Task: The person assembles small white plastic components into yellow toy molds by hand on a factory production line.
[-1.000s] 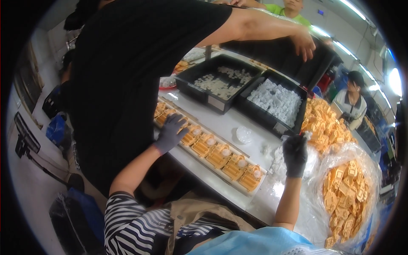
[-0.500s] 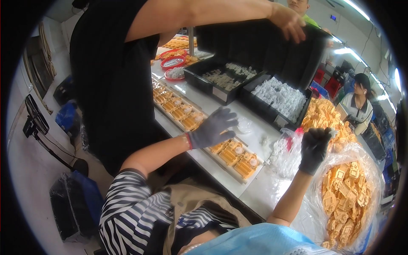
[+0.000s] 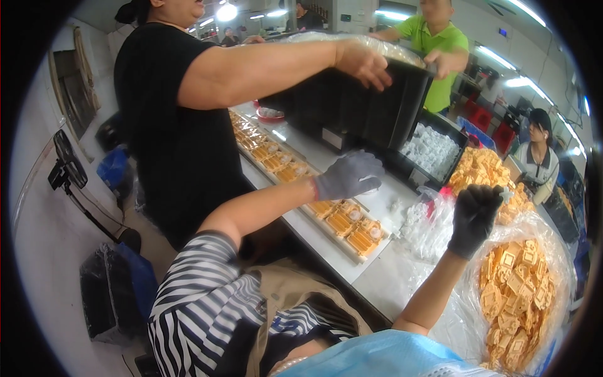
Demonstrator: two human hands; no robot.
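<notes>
My left hand [image 3: 350,175], in a grey glove, is over the row of yellow plastic parts [image 3: 342,218] on a long tray. Its fingers are curled together; whatever they hold, if anything, is hidden. My right hand [image 3: 472,220], in a darker glove, is raised beside the bag of yellow parts [image 3: 512,295]. Between its closed fingertips is a small white plastic piece [image 3: 505,194]. Below and left of that hand lies a clear bag of white pieces [image 3: 427,223]. Several yellow parts on the tray carry round clear pieces.
A person in black [image 3: 179,125] and one in green [image 3: 436,44] hold a large black bin [image 3: 352,103] above the table's far side. A black box of white pieces [image 3: 433,151] stands behind my hands. Another person [image 3: 537,157] sits at the right.
The large black bin has come down toward the table, now hiding a box there. My left hand has moved slightly right and its fingers have curled. My right hand stays raised with the white piece.
</notes>
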